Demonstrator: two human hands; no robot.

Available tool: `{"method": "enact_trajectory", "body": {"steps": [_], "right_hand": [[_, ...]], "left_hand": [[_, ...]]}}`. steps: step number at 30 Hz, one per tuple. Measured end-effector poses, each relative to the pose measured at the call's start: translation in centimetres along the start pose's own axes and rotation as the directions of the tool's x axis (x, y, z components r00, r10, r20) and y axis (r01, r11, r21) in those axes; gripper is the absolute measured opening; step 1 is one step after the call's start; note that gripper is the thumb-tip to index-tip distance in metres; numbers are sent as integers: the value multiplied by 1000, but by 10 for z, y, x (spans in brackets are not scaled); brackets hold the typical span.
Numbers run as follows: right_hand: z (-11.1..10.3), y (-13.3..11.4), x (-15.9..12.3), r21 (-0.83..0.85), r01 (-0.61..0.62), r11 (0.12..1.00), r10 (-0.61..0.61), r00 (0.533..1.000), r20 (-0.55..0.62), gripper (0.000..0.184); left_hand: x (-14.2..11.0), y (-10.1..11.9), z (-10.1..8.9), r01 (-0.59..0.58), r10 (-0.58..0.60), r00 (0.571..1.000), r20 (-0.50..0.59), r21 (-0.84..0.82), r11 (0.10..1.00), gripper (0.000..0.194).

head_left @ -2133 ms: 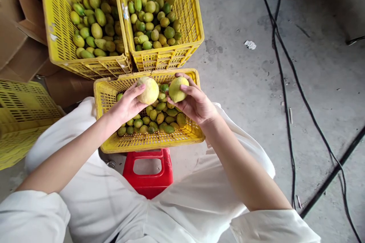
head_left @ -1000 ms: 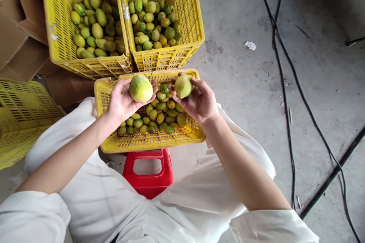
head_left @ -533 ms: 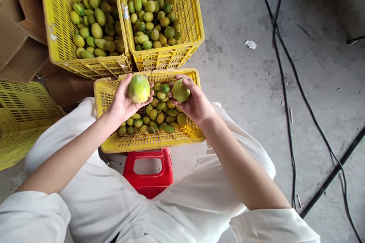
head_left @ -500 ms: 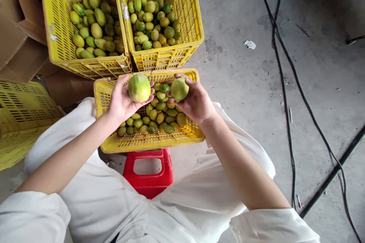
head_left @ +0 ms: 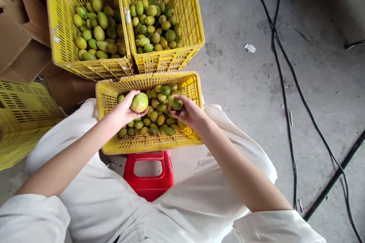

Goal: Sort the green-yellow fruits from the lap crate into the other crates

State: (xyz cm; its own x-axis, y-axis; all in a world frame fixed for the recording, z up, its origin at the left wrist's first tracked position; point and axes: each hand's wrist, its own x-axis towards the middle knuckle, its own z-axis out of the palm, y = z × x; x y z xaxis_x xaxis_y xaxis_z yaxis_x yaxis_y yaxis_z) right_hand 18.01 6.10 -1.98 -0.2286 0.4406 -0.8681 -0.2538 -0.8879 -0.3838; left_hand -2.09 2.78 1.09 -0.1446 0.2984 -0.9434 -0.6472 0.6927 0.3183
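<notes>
My left hand point(head_left: 125, 109) holds a large, round green-yellow lemon point(head_left: 139, 102), its fingers curled under the fruit and the thumb over the top. In my right hand point(head_left: 190, 112) is a smaller green lemon point(head_left: 175, 102), gripped between thumb and fingers. Both hands hover over the near yellow crate point(head_left: 151, 146), between my knees. Many green and yellow lemons point(head_left: 154, 116) lie inside it, partly hidden by my hands.
Beyond it stand two taller yellow crates, the left one point(head_left: 61, 26) and the right one point(head_left: 196, 26), with lemons inside. A red stool point(head_left: 148, 190) sits under me. Cardboard point(head_left: 17, 41) and another yellow crate point(head_left: 25, 121) are at left; black cables point(head_left: 281, 72) cross the floor at right.
Both hands have lowered toward the near crate with their lemons still held. The right hand has turned more palm-down over its lemon. The view has shifted slightly.
</notes>
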Motion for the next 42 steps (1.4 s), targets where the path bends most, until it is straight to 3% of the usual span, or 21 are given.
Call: {"method": "enact_trajectory", "body": {"steps": [2,4,6,8,10,12,18,22,24,26,28,31,34,37,40,42], "right_hand": [[1,4,7,33,-48,998,49,997,-57,15],[5,-1,7,109,-7,994,6,1000,6,7],[9,-14,-1,202,111,973,-139,981,131,12],[12,-31,-15,202,305,931,-343,920,191,25],[13,-47,-30,107,453,885,-465,873,148,31],[12,-56,-41,36,515,856,-515,848,121,33],[1,-53,-29,-6,429,903,-426,899,104,22],[-6,-46,-11,7,363,932,-362,928,82,8],[-6,-44,-9,-21,339,941,-335,937,96,6],[-5,-42,-10,-49,329,943,-321,939,126,5],[-3,-40,-11,-62,323,944,-311,938,151,5],[-3,-39,-10,-57,301,952,-291,947,132,6],[-7,-40,-7,-31,278,960,-276,959,58,5],[-9,-41,-5,3,257,966,-257,966,-1,6],[-9,-43,-7,56,213,976,-211,977,-42,6],[-7,-43,-10,98,187,977,-182,982,-59,8]], "left_hand": [[4,-3,-2,55,-56,997,-56,-9,998,11],[6,-5,-4,72,-72,996,-52,-7,997,11],[6,-7,-4,75,-75,997,-26,8,997,13],[4,-8,-3,74,-74,997,-3,23,997,13],[3,-8,-2,78,-78,997,4,32,996,12],[3,-7,-1,79,-79,997,-5,33,996,11],[15,-17,-5,69,-69,998,-13,-47,997,9],[17,-30,-5,39,-73,985,-158,-205,978,10],[12,-22,-4,-41,-15,981,-195,-277,960,11],[4,1,-5,-165,128,984,-125,-369,915,11],[-8,33,-10,-302,300,951,-75,-427,852,14],[-25,79,-27,-564,631,775,18,-430,705,31],[-35,102,-46,-654,711,695,104,-319,686,28],[-32,100,-51,-638,694,702,160,-292,713,22],[-15,76,-40,-536,586,796,150,-273,799,14],[5,46,-32,-446,455,881,126,-95,890,13]]}}
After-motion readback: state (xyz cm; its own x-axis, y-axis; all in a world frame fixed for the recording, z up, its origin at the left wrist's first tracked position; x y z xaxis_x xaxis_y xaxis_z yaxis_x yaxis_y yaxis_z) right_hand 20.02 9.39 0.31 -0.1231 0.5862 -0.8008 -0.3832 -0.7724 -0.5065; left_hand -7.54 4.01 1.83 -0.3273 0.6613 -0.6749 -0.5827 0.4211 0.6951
